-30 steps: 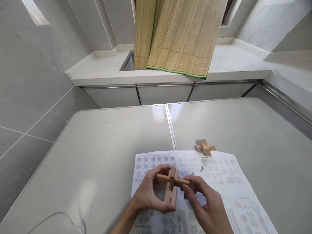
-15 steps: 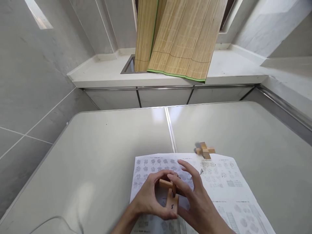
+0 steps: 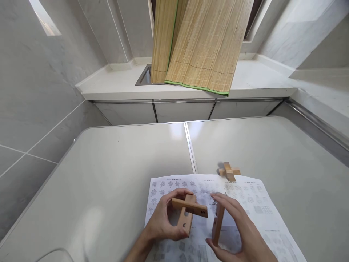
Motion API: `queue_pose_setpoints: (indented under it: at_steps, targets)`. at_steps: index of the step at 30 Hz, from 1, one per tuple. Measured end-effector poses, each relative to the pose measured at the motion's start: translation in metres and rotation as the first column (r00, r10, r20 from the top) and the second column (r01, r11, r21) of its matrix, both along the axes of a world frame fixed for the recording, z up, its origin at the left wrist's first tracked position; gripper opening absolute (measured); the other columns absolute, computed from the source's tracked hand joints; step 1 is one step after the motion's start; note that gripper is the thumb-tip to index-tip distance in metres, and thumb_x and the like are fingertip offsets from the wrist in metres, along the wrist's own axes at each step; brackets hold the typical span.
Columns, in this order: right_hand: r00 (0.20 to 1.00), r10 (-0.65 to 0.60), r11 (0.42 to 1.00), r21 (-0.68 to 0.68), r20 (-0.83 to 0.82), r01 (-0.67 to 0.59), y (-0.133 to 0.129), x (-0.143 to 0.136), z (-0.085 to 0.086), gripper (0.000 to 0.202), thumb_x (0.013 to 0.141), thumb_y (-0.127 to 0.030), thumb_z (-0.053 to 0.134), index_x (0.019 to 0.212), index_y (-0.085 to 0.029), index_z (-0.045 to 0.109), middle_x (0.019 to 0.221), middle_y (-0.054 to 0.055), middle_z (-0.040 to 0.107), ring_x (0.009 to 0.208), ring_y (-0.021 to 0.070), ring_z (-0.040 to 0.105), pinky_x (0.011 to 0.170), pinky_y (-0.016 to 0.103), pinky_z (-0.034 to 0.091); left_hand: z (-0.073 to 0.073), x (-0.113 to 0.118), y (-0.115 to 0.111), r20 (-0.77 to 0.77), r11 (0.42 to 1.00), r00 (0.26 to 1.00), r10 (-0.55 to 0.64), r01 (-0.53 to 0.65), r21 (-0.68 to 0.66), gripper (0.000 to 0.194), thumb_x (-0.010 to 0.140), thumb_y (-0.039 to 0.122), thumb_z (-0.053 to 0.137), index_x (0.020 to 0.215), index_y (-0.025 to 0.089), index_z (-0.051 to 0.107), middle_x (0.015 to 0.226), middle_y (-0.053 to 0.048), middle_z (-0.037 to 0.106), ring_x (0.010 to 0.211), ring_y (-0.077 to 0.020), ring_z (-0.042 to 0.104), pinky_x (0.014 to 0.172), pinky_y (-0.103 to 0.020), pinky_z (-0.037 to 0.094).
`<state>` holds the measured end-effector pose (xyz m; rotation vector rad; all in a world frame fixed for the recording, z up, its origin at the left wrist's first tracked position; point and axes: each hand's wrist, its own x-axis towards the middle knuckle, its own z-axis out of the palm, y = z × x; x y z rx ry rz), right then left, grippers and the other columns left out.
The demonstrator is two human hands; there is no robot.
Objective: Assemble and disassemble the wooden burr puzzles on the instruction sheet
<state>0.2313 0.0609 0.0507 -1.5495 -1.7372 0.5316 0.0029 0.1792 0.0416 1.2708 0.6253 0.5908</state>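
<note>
My left hand [image 3: 163, 218] is curled around two joined wooden pieces [image 3: 188, 211], its thumb and fingers gripping the ends of the lower one. One piece lies crosswise over the other, and each bears a dark mark. To the right, my right hand [image 3: 242, 233] holds a separate wooden piece [image 3: 218, 223] upright between thumb and fingertips, apart from the joined pair. Beneath both hands lies a printed paper sheet [image 3: 267, 214] with small diagrams. An assembled wooden cross-shaped piece [image 3: 229, 171] rests at the sheet's top edge.
The pale table [image 3: 114, 174] has a metal seam [image 3: 190, 147] down its middle. A thin cable [image 3: 58, 249] lies at the lower left. Beyond the table are a white counter [image 3: 120, 85], a sink [image 3: 145, 75] and a hanging bamboo mat [image 3: 204, 47].
My right hand has moved right, away from my left, with one wooden piece in it. The pieces in my left hand have turned and shifted slightly left.
</note>
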Motion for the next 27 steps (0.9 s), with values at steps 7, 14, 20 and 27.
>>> queue_pose_setpoints:
  at_steps: [7,14,20,27]
  targets:
    - [0.997,0.041,0.990,-0.140,0.066,-0.031,0.005,-0.009,-0.019,0.100,0.076,-0.022,0.082,0.163,-0.030,0.034,0.146,0.014,0.056,0.134,0.0378,0.058,0.103,0.050,0.060,-0.003,0.000,0.000,0.046,0.998,0.999,0.020,-0.017,-0.067,0.097,0.058,0.074,0.091,0.133,0.019,0.064,0.114,-0.012,0.066,0.103,-0.0305,0.065,0.089,-0.036,0.051]
    - [0.994,0.059,0.993,-0.109,0.091,-0.049,0.011,-0.020,-0.036,0.105,0.073,-0.019,0.083,0.163,-0.028,0.032,0.144,0.016,0.052,0.136,0.0411,0.050,0.105,0.055,0.056,0.001,0.001,-0.001,0.014,1.000,1.000,0.026,-0.026,0.004,0.090,0.059,0.069,0.091,0.130,0.020,0.065,0.109,-0.009,0.067,0.097,-0.0267,0.063,0.088,-0.035,0.051]
    - [0.994,0.056,0.997,-0.052,0.096,-0.051,0.008,-0.023,-0.046,0.111,0.073,-0.025,0.088,0.167,-0.027,0.028,0.143,0.019,0.050,0.132,0.0431,0.053,0.101,0.057,0.059,-0.003,0.000,-0.003,-0.001,0.999,1.000,0.024,-0.024,0.037,0.088,0.060,0.063,0.091,0.132,0.020,0.065,0.116,-0.012,0.070,0.105,-0.0315,0.066,0.094,-0.040,0.053]
    - [0.994,0.062,0.998,0.009,0.087,-0.063,0.010,-0.022,-0.058,0.098,0.080,-0.038,0.087,0.164,-0.025,0.038,0.141,0.021,0.052,0.131,0.0448,0.055,0.100,0.062,0.059,-0.019,-0.003,-0.009,-0.046,0.990,0.996,0.079,-0.073,0.124,0.098,0.053,0.060,0.096,0.136,0.020,0.064,0.133,-0.016,0.067,0.123,-0.0390,0.063,0.111,-0.048,0.048]
